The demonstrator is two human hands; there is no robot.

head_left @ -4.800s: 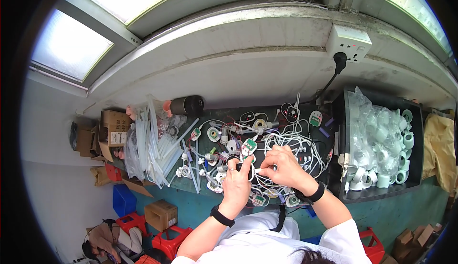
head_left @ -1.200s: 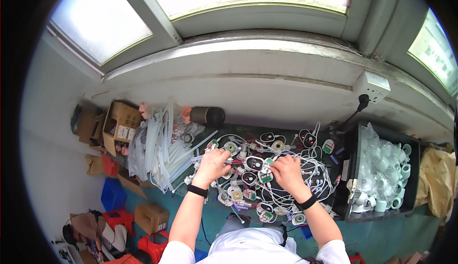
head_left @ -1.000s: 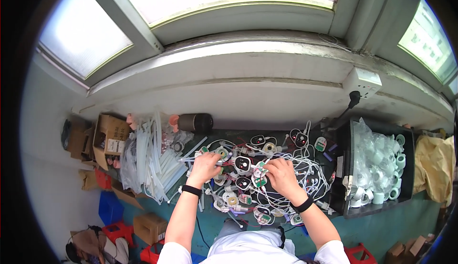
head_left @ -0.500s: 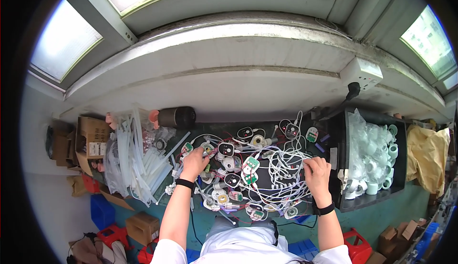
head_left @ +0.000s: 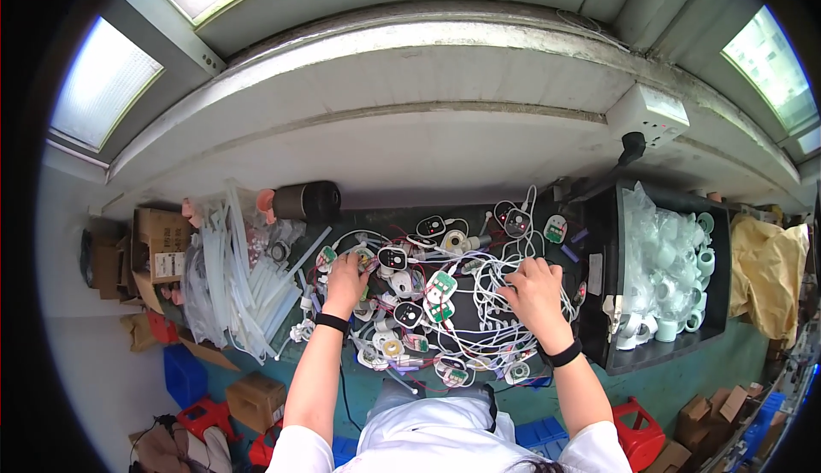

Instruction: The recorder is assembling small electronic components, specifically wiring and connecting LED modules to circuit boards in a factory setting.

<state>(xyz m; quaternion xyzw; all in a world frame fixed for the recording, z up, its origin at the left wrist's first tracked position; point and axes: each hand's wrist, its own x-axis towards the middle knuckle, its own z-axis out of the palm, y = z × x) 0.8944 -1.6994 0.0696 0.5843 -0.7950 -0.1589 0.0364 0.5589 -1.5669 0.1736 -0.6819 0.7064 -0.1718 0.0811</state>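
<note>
My left hand is closed among small parts at the left of the pile, beside a green circuit board. What its fingers hold is hidden. My right hand has its bent fingers closed on the white cables in a tangled bundle. Between my hands lie black-faced oval control units, a white housing with a green board and a round white part with a yellowish ring. Thin red wires run among these parts.
At the left lie translucent plastic strips and a cardboard box. A dark cylinder rests against the wall. At the right, a black crate holds bagged white rings. A wall socket with a black plug sits above.
My right hand has moved left and slightly away from me, from the bundle's right edge onto the cables. My left hand stays at nearly the same parts. The whole view has shifted slightly.
</note>
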